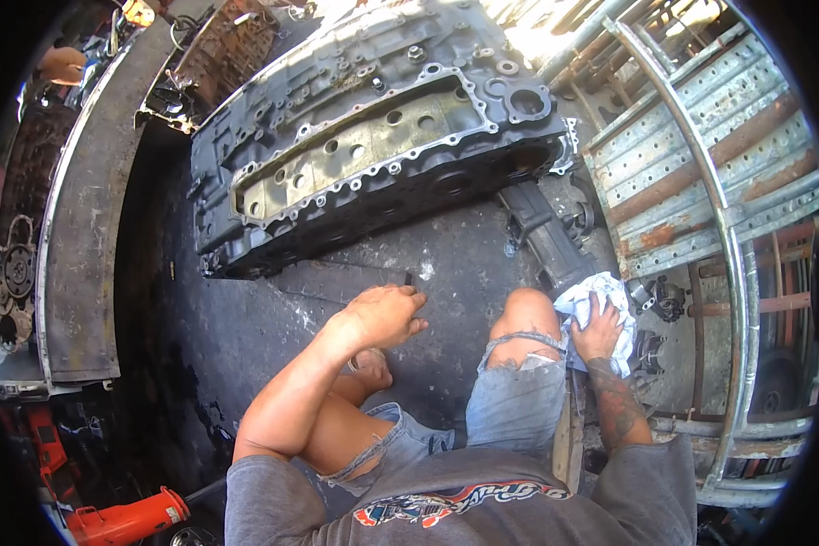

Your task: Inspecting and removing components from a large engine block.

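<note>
My left hand (384, 315) hangs in the air above my left leg, palm turned down. Its fingers are loosely bent, a gap shows at the thumb, and I see nothing held. Beside my right knee, my right hand (599, 329) presses down on a crumpled white cloth (621, 350), fingers spread over it and gripping it. What lies under the cloth is hidden. A large dark engine block (337, 109) lies on its side in front of me. A long opening with a bolt-hole rim and a pale, stained inner wall (364, 146) faces up. Neither hand touches the block.
Under the block's right end a dark metal beam (546, 232) runs toward the cloth. At right stands a rack of metal tubes and perforated plates (701, 136). A long worn bench (86, 237) lies at left. Below it is a red jack-like tool (127, 517). Another person's hand (62, 65) shows far left.
</note>
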Action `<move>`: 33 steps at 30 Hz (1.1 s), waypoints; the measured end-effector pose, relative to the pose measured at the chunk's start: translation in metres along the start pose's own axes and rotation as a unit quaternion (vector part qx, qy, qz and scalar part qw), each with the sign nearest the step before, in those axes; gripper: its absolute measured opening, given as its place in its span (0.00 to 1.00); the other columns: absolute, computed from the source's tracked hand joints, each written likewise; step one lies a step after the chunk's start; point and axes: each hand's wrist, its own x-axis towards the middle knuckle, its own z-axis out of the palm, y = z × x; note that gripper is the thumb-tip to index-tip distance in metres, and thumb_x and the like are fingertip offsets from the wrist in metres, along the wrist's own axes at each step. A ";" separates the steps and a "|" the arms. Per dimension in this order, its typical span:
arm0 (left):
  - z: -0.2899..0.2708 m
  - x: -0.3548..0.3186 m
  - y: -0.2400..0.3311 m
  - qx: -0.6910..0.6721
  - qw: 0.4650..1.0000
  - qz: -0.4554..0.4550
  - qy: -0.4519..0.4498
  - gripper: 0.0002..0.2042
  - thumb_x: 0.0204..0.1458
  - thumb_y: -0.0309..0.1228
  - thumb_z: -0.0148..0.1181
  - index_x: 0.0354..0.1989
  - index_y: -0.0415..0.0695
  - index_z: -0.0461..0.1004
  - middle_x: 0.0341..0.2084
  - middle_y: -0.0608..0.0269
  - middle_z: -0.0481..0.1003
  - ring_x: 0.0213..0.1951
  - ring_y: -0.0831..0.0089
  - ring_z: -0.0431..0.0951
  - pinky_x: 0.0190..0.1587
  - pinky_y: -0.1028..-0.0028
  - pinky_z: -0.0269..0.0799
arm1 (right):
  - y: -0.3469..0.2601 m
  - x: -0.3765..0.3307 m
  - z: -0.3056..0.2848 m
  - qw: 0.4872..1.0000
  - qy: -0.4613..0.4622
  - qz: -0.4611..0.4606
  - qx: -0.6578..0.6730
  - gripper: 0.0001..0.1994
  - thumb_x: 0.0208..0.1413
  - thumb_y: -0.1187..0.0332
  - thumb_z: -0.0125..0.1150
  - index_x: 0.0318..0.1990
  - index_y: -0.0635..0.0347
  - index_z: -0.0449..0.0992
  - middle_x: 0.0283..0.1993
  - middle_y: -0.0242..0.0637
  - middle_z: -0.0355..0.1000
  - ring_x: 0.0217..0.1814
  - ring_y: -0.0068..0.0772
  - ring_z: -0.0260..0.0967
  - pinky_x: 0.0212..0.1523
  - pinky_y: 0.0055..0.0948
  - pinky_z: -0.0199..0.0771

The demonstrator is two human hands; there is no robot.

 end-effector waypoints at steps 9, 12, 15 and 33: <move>0.003 0.003 0.001 0.007 1.000 0.016 0.016 0.22 0.58 0.40 0.56 0.55 0.37 0.71 0.51 0.47 0.73 0.54 0.49 0.73 0.57 0.58 0.68 | 0.003 0.000 0.003 1.000 0.003 -0.002 -0.004 0.39 0.46 0.52 0.66 0.67 0.42 0.58 0.67 0.48 0.55 0.68 0.55 0.52 0.62 0.62 0.54; 0.001 0.004 0.001 0.005 1.000 0.015 0.009 0.22 0.58 0.41 0.56 0.54 0.37 0.71 0.51 0.47 0.73 0.54 0.49 0.73 0.57 0.58 0.68 | 0.002 0.000 0.001 1.000 0.003 -0.003 -0.005 0.39 0.46 0.52 0.66 0.67 0.43 0.59 0.67 0.48 0.55 0.68 0.56 0.52 0.62 0.61 0.54; 0.002 0.007 0.000 0.004 1.000 0.017 0.010 0.22 0.58 0.41 0.56 0.54 0.37 0.71 0.51 0.47 0.73 0.54 0.49 0.73 0.57 0.59 0.69 | 0.002 0.000 0.001 1.000 0.003 -0.004 -0.008 0.39 0.46 0.53 0.66 0.67 0.43 0.59 0.67 0.48 0.55 0.68 0.56 0.52 0.62 0.60 0.55; -0.002 0.009 0.001 0.012 1.000 0.022 0.008 0.22 0.59 0.41 0.56 0.54 0.37 0.71 0.50 0.48 0.73 0.53 0.50 0.73 0.56 0.58 0.69 | 0.003 0.000 0.004 1.000 0.012 -0.007 -0.011 0.39 0.45 0.52 0.67 0.67 0.43 0.59 0.67 0.48 0.55 0.67 0.55 0.52 0.61 0.60 0.55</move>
